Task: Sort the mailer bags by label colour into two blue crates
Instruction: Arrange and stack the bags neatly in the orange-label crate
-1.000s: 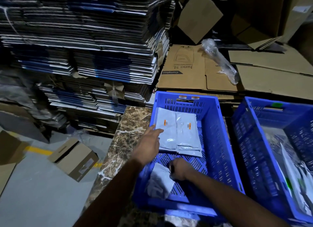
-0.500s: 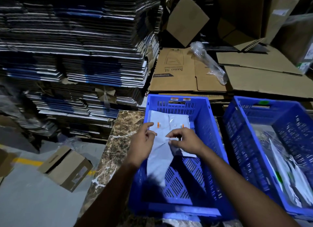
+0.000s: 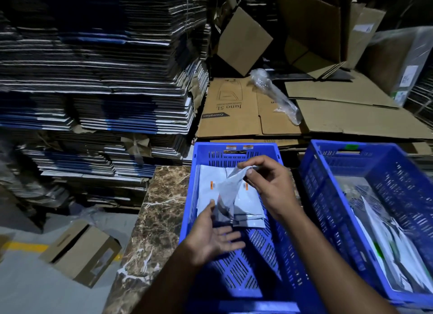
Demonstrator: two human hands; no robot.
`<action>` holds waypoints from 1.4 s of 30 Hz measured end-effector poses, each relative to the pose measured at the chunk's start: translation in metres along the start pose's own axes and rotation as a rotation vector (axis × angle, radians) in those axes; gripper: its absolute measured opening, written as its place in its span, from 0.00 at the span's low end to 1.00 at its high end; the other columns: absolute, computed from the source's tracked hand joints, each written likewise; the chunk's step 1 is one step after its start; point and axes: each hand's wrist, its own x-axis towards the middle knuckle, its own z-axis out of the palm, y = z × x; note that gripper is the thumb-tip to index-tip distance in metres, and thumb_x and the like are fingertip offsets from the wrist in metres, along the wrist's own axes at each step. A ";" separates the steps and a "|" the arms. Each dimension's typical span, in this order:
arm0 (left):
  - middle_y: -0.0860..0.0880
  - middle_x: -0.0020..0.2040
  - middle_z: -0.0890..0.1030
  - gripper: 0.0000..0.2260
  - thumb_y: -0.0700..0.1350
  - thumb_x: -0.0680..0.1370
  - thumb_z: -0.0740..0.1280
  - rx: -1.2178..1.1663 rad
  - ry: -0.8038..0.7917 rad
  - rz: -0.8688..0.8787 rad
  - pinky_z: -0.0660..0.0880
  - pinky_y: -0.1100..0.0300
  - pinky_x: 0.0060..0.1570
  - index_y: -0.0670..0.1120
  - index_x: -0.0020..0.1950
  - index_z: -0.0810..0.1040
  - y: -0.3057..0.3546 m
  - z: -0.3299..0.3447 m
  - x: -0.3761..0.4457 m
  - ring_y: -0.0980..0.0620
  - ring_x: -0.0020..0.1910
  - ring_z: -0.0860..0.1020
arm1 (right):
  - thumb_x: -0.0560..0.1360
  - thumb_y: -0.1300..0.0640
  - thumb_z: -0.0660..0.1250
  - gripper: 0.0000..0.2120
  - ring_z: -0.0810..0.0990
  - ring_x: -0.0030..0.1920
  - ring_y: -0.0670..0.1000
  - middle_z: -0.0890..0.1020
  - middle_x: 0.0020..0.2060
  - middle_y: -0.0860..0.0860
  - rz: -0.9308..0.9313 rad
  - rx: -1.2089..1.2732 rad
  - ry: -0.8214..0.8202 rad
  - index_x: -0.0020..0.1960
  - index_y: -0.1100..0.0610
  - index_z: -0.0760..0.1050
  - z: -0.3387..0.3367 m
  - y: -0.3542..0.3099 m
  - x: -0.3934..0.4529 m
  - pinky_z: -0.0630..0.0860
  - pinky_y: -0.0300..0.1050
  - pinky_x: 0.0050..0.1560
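Two blue crates stand side by side. The left crate (image 3: 234, 149) holds flat grey mailer bags (image 3: 207, 192) with orange labels at its far end. My right hand (image 3: 269, 187) pinches the top of a grey mailer bag (image 3: 228, 194) and holds it hanging above those bags. My left hand (image 3: 213, 238) lies palm up with fingers spread under the bag's lower end, thumb touching it. The right crate (image 3: 328, 196) holds mailer bags (image 3: 386, 238) with green labels and carries a green tag on its far rim.
The crates sit on a brown marble counter (image 3: 154, 220). Tall stacks of flattened cartons (image 3: 98, 79) rise at the left; loose cardboard sheets (image 3: 351, 117) and a clear plastic wrap (image 3: 274, 91) lie behind. A small cardboard box (image 3: 82, 255) rests on the grey floor.
My right hand has lifted the grey bag from the crate's near end up over the stacked bags. My left hand has let go of its top edge and dropped, palm up, beneath it.
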 end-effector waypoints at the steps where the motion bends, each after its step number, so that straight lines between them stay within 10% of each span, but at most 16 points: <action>1: 0.31 0.69 0.66 0.28 0.63 0.77 0.63 -0.021 -0.022 -0.069 0.73 0.29 0.45 0.44 0.66 0.65 -0.004 0.003 0.002 0.28 0.66 0.70 | 0.71 0.52 0.72 0.06 0.78 0.48 0.61 0.82 0.48 0.64 0.002 0.023 0.030 0.46 0.53 0.82 -0.002 0.001 -0.003 0.73 0.63 0.54; 5: 0.29 0.58 0.77 0.30 0.58 0.75 0.68 -0.196 -0.192 -0.118 0.77 0.32 0.44 0.35 0.63 0.69 -0.004 0.005 0.010 0.31 0.55 0.78 | 0.68 0.47 0.77 0.10 0.76 0.48 0.58 0.84 0.45 0.57 0.046 0.114 0.051 0.44 0.52 0.83 -0.015 0.004 -0.013 0.72 0.54 0.52; 9: 0.36 0.62 0.78 0.30 0.54 0.75 0.70 -0.172 -0.174 0.088 0.82 0.43 0.41 0.36 0.70 0.69 0.017 0.009 0.021 0.37 0.47 0.83 | 0.66 0.70 0.66 0.13 0.81 0.46 0.51 0.83 0.39 0.52 0.093 0.270 -0.039 0.37 0.54 0.84 -0.029 0.006 -0.033 0.76 0.41 0.49; 13: 0.39 0.60 0.79 0.30 0.55 0.71 0.73 -0.080 -0.194 0.122 0.80 0.46 0.47 0.36 0.66 0.74 0.026 0.025 0.020 0.40 0.51 0.81 | 0.64 0.76 0.62 0.16 0.77 0.45 0.56 0.79 0.35 0.54 0.079 0.251 -0.251 0.36 0.59 0.81 -0.041 0.009 -0.053 0.72 0.50 0.53; 17: 0.40 0.53 0.82 0.25 0.53 0.75 0.71 -0.041 -0.322 0.138 0.72 0.45 0.64 0.39 0.66 0.76 0.029 0.031 0.020 0.41 0.52 0.80 | 0.63 0.80 0.63 0.19 0.77 0.44 0.56 0.78 0.36 0.54 0.131 0.043 -0.488 0.37 0.59 0.82 -0.055 0.004 -0.064 0.70 0.53 0.49; 25: 0.42 0.44 0.85 0.12 0.50 0.75 0.68 0.192 -0.363 0.185 0.80 0.54 0.43 0.44 0.45 0.86 0.024 0.039 0.025 0.44 0.40 0.84 | 0.63 0.68 0.67 0.08 0.80 0.39 0.50 0.80 0.36 0.49 0.182 -0.542 -0.752 0.34 0.57 0.81 -0.042 -0.009 -0.068 0.76 0.43 0.45; 32: 0.40 0.61 0.81 0.24 0.63 0.75 0.67 0.224 -0.309 0.275 0.74 0.46 0.60 0.45 0.60 0.83 0.025 0.037 0.038 0.41 0.55 0.81 | 0.59 0.66 0.60 0.10 0.73 0.32 0.47 0.71 0.27 0.44 0.000 -0.874 -0.781 0.26 0.52 0.67 -0.022 0.008 -0.069 0.56 0.47 0.77; 38: 0.40 0.66 0.77 0.28 0.56 0.76 0.68 0.171 -0.213 0.488 0.75 0.41 0.60 0.46 0.73 0.69 0.039 0.037 0.044 0.38 0.62 0.78 | 0.64 0.61 0.63 0.04 0.80 0.47 0.47 0.79 0.34 0.47 0.071 -0.801 -0.748 0.34 0.55 0.76 -0.032 0.018 -0.066 0.49 0.44 0.78; 42: 0.46 0.67 0.76 0.26 0.53 0.77 0.67 0.075 -0.187 0.572 0.76 0.43 0.58 0.56 0.74 0.65 0.039 0.042 0.040 0.41 0.61 0.78 | 0.67 0.64 0.69 0.09 0.82 0.51 0.47 0.83 0.40 0.46 0.109 -0.504 -0.556 0.40 0.51 0.82 -0.037 0.012 -0.059 0.73 0.46 0.62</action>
